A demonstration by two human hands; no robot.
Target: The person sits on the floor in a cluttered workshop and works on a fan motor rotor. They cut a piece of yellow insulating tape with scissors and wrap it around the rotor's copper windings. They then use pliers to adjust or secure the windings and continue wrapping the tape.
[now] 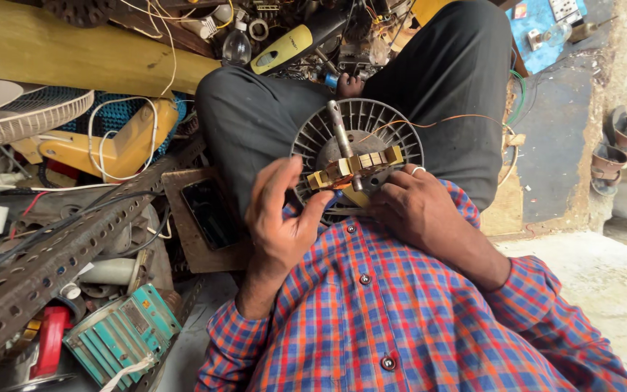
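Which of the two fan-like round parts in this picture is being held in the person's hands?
The grey finned motor part with the metal shaft, resting on the lap between left hand and right hand. The white fan guard lies untouched at the far left.

The round grey ribbed fan housing [386, 127] looks like dull cast metal; its shaft [340, 131] is bare steel. The brass-coloured bracket [355, 168] shines faintly. Left, the perforated angle iron [52, 265] is rusty and rough; the checked shirt [400, 312] is woven cloth.
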